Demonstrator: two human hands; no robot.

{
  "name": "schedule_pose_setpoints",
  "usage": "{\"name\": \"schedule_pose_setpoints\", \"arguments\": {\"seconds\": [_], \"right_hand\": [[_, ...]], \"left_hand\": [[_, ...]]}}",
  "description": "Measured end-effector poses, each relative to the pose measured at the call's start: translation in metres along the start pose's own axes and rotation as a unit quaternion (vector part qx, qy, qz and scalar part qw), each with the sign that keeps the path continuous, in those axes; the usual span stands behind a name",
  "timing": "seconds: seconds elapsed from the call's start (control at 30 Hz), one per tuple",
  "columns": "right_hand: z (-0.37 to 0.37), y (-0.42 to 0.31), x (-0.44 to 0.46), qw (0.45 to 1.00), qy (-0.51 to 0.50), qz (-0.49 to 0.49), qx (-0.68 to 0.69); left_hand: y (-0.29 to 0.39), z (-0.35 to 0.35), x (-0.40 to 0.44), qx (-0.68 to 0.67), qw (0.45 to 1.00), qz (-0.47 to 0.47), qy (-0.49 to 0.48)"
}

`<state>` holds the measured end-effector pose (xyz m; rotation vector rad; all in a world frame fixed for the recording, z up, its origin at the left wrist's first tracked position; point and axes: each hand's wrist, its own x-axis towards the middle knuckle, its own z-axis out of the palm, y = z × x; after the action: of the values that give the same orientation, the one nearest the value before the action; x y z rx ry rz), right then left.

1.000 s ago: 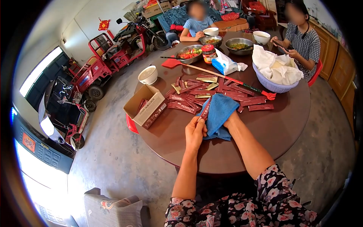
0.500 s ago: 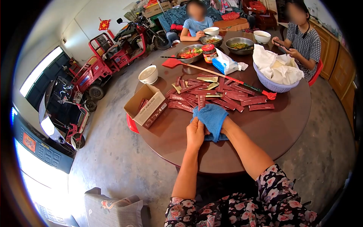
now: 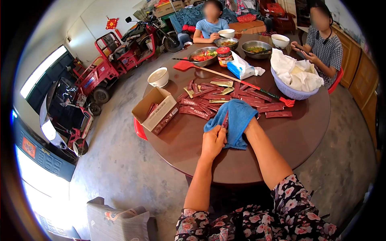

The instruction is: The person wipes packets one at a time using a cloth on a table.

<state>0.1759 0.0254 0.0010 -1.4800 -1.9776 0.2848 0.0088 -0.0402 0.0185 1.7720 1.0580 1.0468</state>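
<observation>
Pinched in my left hand is a narrow dark red stick packet, its upper end lying against a blue cloth. The cloth drapes over my right hand, which holds it; the fingers on that side are hidden beneath the fabric. Just beyond both hands lies a loose pile of stick packets, mostly dark red with some gold ones. To the left stands an open cardboard box with more red packets inside.
A long-handled red tool lies across the table behind the packets. Around it are a white bowl, metal food bowls, a red-lidded jar, tissues and a cloth-lined basket. Two people sit across.
The blue cloth has spread wider and shifted right with my right hand. The packet, earlier upright above the cloth, is lower and tilted in my left hand, which has moved slightly right.
</observation>
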Motion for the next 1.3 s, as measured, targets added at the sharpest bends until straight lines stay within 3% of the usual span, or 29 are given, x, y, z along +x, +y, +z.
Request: {"name": "schedule_pose_setpoints", "arguments": {"seconds": [0.13,0.23,0.33,0.37,0.4,0.43,0.53,0.57,0.6,0.63,0.73,0.9,0.93,0.97,1.03,1.1,1.13,1.2,1.23,1.3], "right_hand": [[-0.032,-0.024,-0.011,0.999,0.027,0.038,-0.022],[-0.031,-0.019,-0.008,0.987,0.054,0.025,0.148],[-0.043,-0.060,-0.012,0.999,-0.021,-0.029,0.007],[-0.017,-0.041,-0.009,0.968,-0.128,-0.057,0.207],[-0.007,-0.044,-0.014,0.858,-0.196,0.063,0.471],[0.002,-0.048,-0.019,0.674,-0.199,0.209,0.680],[-0.011,-0.059,-0.024,0.699,-0.156,0.202,0.668],[0.009,-0.045,-0.013,0.745,-0.132,0.135,0.640],[0.021,-0.033,-0.006,0.745,-0.131,0.135,0.640],[0.029,-0.020,-0.001,0.789,-0.105,0.012,0.605],[0.008,-0.032,-0.007,0.636,-0.165,0.143,0.741],[0.030,-0.034,-0.021,0.797,-0.142,0.133,0.572],[0.028,-0.035,-0.022,0.796,-0.143,0.133,0.573],[0.007,-0.052,-0.023,0.898,-0.133,0.006,0.419],[0.000,-0.058,-0.024,0.955,-0.117,-0.122,0.244],[0.006,-0.054,-0.026,0.887,-0.196,0.070,0.412],[0.007,-0.051,-0.025,0.887,-0.196,0.070,0.412],[-0.014,-0.069,-0.025,0.954,-0.184,-0.061,0.229],[-0.016,-0.070,-0.027,0.954,-0.184,-0.060,0.229],[-0.019,-0.067,-0.031,0.908,-0.225,0.034,0.351]], "left_hand": [[-0.004,-0.002,0.001,-0.020,0.999,-0.032,0.009],[-0.011,-0.004,0.003,-0.137,0.990,-0.027,0.033],[-0.004,-0.004,0.003,-0.148,0.988,-0.037,0.032],[-0.007,-0.003,0.003,-0.146,0.988,-0.038,0.031],[-0.011,-0.002,0.003,-0.136,0.989,-0.039,0.032],[-0.016,-0.002,0.003,-0.126,0.991,-0.040,0.033],[-0.012,-0.001,0.003,-0.057,0.996,-0.011,0.068],[-0.012,-0.002,0.003,-0.057,0.996,-0.011,0.068],[-0.011,-0.002,0.003,-0.076,0.990,-0.016,0.119],[-0.010,-0.003,0.003,-0.095,0.981,-0.021,0.171],[-0.014,-0.015,0.006,-0.218,0.946,-0.015,0.240],[-0.022,-0.011,0.011,-0.188,0.951,0.012,0.245],[-0.026,-0.011,0.012,-0.188,0.951,0.011,0.246],[-0.028,-0.011,0.013,-0.183,0.952,0.019,0.247],[-0.029,-0.012,0.013,-0.178,0.952,0.027,0.248],[-0.028,-0.013,0.012,-0.217,0.939,0.019,0.264],[-0.027,-0.014,0.012,-0.217,0.939,0.020,0.265],[-0.019,-0.020,0.012,-0.269,0.910,-0.030,0.313],[-0.017,-0.024,0.011,-0.302,0.892,-0.021,0.334],[-0.020,-0.028,0.011,-0.315,0.886,-0.021,0.339]]}}
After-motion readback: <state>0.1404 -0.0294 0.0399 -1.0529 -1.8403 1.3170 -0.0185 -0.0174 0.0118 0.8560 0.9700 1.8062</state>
